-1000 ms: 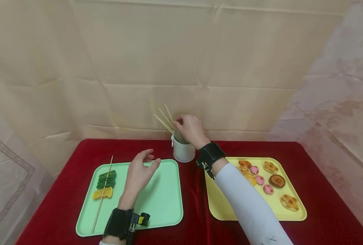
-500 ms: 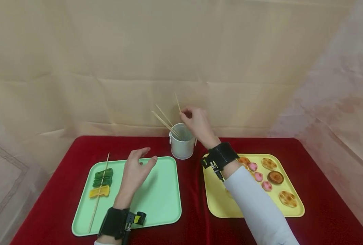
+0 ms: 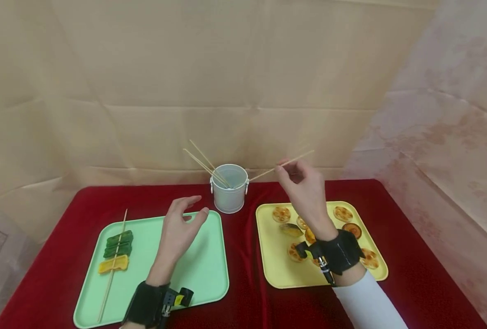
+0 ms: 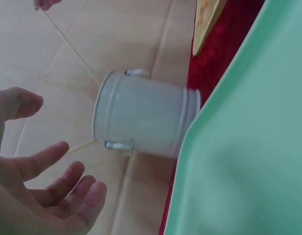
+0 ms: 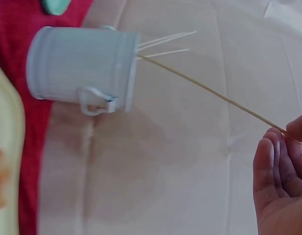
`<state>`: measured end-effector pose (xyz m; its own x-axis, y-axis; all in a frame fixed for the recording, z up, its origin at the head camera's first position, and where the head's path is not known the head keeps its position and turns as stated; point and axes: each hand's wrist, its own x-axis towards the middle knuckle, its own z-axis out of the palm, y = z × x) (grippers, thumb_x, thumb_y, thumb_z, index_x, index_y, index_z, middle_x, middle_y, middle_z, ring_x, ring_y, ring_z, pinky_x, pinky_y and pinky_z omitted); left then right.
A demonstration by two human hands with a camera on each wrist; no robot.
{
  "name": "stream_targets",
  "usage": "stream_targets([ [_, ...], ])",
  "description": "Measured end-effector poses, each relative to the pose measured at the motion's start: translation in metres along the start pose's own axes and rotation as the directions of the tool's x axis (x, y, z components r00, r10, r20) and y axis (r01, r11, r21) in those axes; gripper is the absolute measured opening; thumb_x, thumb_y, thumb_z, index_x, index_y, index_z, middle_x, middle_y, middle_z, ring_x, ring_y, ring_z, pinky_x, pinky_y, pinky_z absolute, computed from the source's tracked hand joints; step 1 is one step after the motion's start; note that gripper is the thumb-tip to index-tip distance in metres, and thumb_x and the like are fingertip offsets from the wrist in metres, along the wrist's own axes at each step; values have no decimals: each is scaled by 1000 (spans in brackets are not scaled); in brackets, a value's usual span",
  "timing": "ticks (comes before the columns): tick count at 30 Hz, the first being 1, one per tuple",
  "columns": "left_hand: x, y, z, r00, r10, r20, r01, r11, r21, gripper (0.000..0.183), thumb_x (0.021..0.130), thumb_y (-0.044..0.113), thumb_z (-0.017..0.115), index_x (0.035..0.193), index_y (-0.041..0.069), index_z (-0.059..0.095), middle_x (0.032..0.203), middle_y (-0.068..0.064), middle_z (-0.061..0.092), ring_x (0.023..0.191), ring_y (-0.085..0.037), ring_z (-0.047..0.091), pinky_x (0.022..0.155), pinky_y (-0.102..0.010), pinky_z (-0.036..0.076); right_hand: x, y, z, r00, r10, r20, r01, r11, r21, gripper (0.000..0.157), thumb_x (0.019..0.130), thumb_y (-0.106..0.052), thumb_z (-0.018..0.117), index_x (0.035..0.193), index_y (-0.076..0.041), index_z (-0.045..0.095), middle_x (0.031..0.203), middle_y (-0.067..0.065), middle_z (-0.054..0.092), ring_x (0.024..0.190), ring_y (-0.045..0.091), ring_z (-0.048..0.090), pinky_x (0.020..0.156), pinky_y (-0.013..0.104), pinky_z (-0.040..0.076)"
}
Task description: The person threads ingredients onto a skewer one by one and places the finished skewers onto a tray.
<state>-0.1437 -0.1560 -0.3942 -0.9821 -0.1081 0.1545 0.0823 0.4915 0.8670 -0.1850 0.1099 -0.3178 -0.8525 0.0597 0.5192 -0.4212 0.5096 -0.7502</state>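
Note:
My right hand [image 3: 307, 194] pinches a wooden skewer [image 5: 210, 89] between thumb and fingers, above the yellow tray. The skewer slants down to the left, its lower end at the mouth of a small white metal bucket [image 3: 229, 196]. Several more skewers [image 3: 202, 161] lean leftward out of that bucket. Over the green tray [image 3: 204, 274] my left hand [image 3: 179, 228] hovers with fingers relaxed and apart, holding nothing. On that tray's left side lies a loaded skewer [image 3: 108, 292] with green pieces [image 3: 118, 244] and a yellow piece [image 3: 113, 264] on it.
The yellow tray [image 3: 278, 274] at right bears several toy foods, among them browned round slices [image 3: 281, 214] and a mushroom-like brown disc [image 3: 352, 230]; my right forearm covers part of it. A red cloth [image 3: 243, 292] covers the table, and a beige curtain [image 3: 165, 82] hangs behind.
My right hand has drawn one skewer up from the bucket and moved right, tilting it over. The left hand stays over the green tray. The view has shifted slightly rightward.

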Motion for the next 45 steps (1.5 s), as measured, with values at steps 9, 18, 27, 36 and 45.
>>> stream_targets([
  [9, -12, 12, 31, 999, -35, 41, 41, 988, -146, 47, 88, 27, 68, 130, 8, 57, 123, -6, 57, 115, -27, 54, 89, -42, 50, -40, 29, -14, 989, 142, 43, -147, 975, 166, 28, 88, -32, 69, 101, -6, 67, 91, 6, 71, 81, 14, 66, 68, 23, 52],
  [18, -22, 18, 59, 982, -66, 175, 161, 769, -619, 45, 91, 19, 66, 130, 0, 53, 119, -19, 59, 107, -29, 60, 86, -32, 51, -65, 38, 3, 945, 295, 140, -326, 817, 477, 28, 88, -22, 70, 101, 2, 64, 93, 10, 71, 86, 29, 68, 78, 32, 55],
  [27, -25, 21, 82, 957, -131, 259, 288, 347, -892, 45, 93, 17, 63, 130, -1, 45, 119, -13, 60, 111, -25, 60, 92, -32, 48, -79, 39, 24, 885, 405, 229, -449, 613, 651, 28, 86, -13, 71, 102, 6, 60, 93, 12, 71, 84, 20, 69, 81, 34, 54],
  [36, -22, 24, 88, 959, -195, 205, 253, 268, -929, 35, 93, 16, 63, 121, 0, 50, 111, -14, 63, 105, -22, 62, 93, -32, 48, -83, 40, 30, 881, 384, 278, -469, 615, 634, 30, 87, -15, 71, 105, 6, 60, 99, 18, 70, 86, 20, 68, 84, 36, 53],
  [45, -12, 20, 70, 982, -158, 104, 155, 356, -921, 27, 92, 12, 64, 111, -4, 54, 100, -13, 68, 101, -29, 65, 89, -34, 50, -76, 50, 12, 902, 345, 261, -432, 690, 581, 33, 92, -21, 66, 106, 9, 60, 95, 10, 71, 87, 21, 68, 82, 35, 54],
])
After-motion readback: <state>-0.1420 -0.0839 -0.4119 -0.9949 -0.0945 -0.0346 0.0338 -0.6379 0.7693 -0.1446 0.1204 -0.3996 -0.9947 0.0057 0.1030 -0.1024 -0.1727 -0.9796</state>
